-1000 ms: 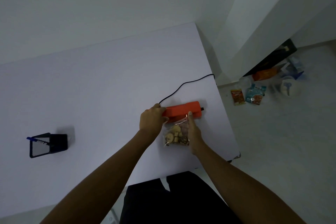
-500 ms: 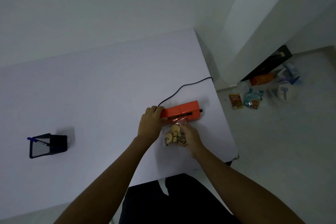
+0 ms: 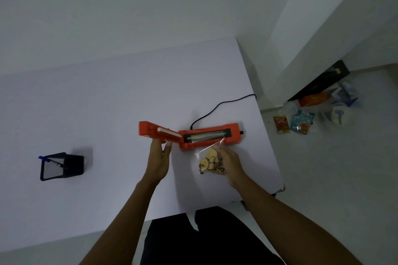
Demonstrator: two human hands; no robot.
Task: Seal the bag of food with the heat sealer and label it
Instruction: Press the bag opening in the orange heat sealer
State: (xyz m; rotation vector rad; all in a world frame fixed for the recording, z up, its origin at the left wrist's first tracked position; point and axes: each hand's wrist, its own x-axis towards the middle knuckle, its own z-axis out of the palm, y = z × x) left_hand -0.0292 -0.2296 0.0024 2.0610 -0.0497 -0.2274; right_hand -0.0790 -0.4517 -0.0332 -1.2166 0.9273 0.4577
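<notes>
An orange heat sealer (image 3: 210,138) lies on the white table (image 3: 107,114), its lid (image 3: 155,132) swung open to the left so the sealing strip shows. My left hand (image 3: 159,157) holds the raised lid from below, thumb and fingers on its edge. A clear bag of food (image 3: 210,160) with round biscuits lies just in front of the sealer, one top corner resting on the sealer's base. My right hand (image 3: 231,162) grips the bag's right side.
A black cord (image 3: 219,105) runs from the sealer off the table's right edge. A black mesh pen holder (image 3: 61,166) with a blue pen stands at the left. Snack packets (image 3: 293,122) and boxes lie on the floor at right.
The sealer's lid was pressed down on the bag; now it is lifted open to the left by my left hand. The bag has been drawn back out of the jaws.
</notes>
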